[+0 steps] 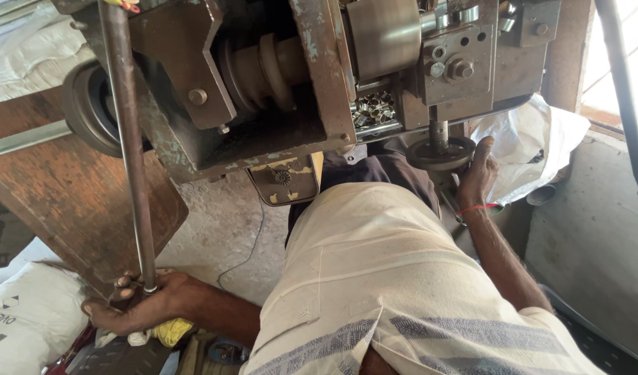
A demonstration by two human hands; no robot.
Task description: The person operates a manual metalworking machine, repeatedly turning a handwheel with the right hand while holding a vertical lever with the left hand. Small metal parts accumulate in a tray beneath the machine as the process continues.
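Two hands work: the left hand (142,302) is closed around the long metal rod (128,139) (it runs up the frame's left), and the right hand (477,177) curls loosely against the round handwheel (440,153) at right.

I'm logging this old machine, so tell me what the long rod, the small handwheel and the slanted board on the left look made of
The long rod in the left hand looks like bare steel, dull grey-brown with a rusty tint. The handwheel at the right hand seems to be dark cast metal, smooth and worn at the rim. The board looks like wood: brown, scuffed, with faint grain.
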